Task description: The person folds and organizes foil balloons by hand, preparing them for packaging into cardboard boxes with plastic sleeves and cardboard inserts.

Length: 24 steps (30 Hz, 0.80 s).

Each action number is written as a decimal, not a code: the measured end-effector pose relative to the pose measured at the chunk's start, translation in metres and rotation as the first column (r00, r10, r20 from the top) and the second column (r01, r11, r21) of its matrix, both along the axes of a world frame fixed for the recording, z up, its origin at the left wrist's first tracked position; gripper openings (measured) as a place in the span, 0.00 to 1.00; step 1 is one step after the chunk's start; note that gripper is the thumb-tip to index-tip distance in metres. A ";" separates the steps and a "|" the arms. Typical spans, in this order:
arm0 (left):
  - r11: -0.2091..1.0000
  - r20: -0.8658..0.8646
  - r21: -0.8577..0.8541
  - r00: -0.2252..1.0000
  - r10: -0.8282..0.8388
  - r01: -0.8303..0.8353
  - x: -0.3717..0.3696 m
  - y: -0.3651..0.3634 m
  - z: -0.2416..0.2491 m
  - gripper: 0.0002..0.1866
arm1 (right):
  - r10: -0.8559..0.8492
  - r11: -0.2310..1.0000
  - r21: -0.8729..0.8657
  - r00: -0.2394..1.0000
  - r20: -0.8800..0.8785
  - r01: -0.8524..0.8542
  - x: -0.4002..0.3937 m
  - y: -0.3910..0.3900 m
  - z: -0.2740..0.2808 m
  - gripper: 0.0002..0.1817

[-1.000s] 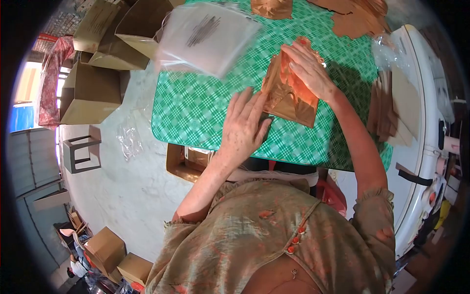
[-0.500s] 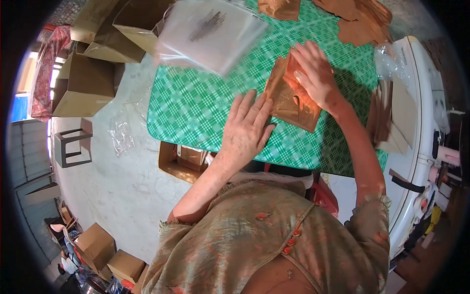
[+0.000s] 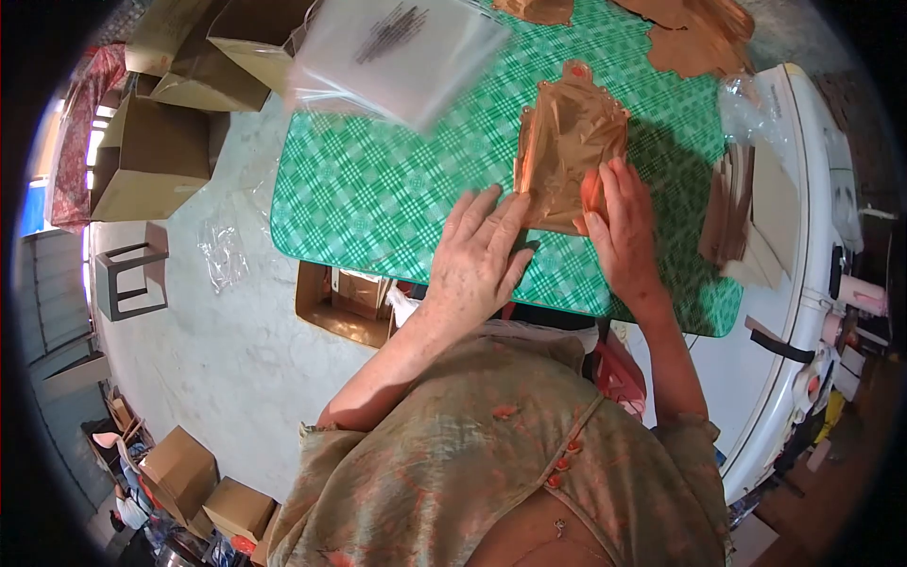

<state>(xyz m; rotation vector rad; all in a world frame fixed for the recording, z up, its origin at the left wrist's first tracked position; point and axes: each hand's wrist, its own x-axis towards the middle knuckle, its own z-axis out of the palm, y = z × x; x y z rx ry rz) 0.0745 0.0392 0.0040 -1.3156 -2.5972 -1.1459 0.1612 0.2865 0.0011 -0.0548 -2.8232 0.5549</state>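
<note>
A shiny copper-coloured foil piece (image 3: 570, 137) lies on the green checked tablecloth (image 3: 378, 180). Its far edge is scalloped and carries a small tab with a hole. My left hand (image 3: 477, 250) rests flat, fingers stretched out, with the fingertips at the foil's near left corner. At the near right corner, my right hand (image 3: 624, 227) has its fingers bent together over the edge and the thumb close by, gripping the foil. The right fingers cover that corner.
Clear plastic sleeves (image 3: 416, 57) lie at the far left of the table. More copper-coloured sheets (image 3: 694, 42) are at the far right. Brown card pieces (image 3: 732, 203) stand along the right edge, beside a white appliance (image 3: 803, 217). Open cardboard boxes (image 3: 156, 156) and a stool (image 3: 132, 274) are on the left.
My right hand has come down from the foil's upper part to its near right corner. The foil's scalloped far edge now shows. My left hand has stayed nearly in place.
</note>
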 end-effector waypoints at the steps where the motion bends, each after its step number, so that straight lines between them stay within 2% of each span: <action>1: 1.000 0.012 0.015 1.000 -0.009 0.009 0.005 -0.002 0.000 0.37 | 0.006 1.000 -0.025 1.000 0.010 -0.006 0.003 -0.004 0.001 0.35; 6: 0.997 0.031 0.056 0.998 -0.056 0.054 0.021 -0.009 0.003 0.35 | 0.008 0.997 -0.070 1.000 -0.015 -0.009 0.012 -0.013 -0.002 0.35; 10: 0.997 -0.044 0.073 0.999 -0.019 0.023 0.005 -0.011 -0.004 0.33 | -0.029 0.987 -0.159 1.000 0.009 0.030 0.011 -0.008 -0.007 0.35; 13: 0.999 -0.190 0.008 0.981 0.037 -0.036 -0.021 -0.009 -0.006 0.27 | -0.042 0.984 -0.172 0.999 0.004 0.042 0.005 -0.009 0.001 0.35; 16: 0.997 -0.261 -0.078 0.965 0.002 -0.024 -0.040 -0.008 -0.007 0.23 | -0.097 0.991 -0.092 0.995 -0.010 0.095 0.002 -0.008 -0.004 0.34; 19: 0.994 -0.278 -0.108 0.959 -0.048 0.019 -0.049 -0.005 -0.003 0.22 | -0.160 0.983 -0.100 0.987 -0.031 0.156 -0.004 -0.002 -0.011 0.35; 22: 0.991 -0.281 -0.130 0.958 -0.064 0.028 -0.053 -0.005 -0.005 0.23 | -0.137 0.989 -0.067 0.990 -0.038 0.134 -0.007 0.001 -0.013 0.36; 24: 0.989 -0.277 -0.141 0.958 -0.074 0.035 -0.054 -0.005 -0.007 0.24 | -0.143 0.989 0.027 0.990 -0.016 0.143 -0.008 -0.001 -0.016 0.38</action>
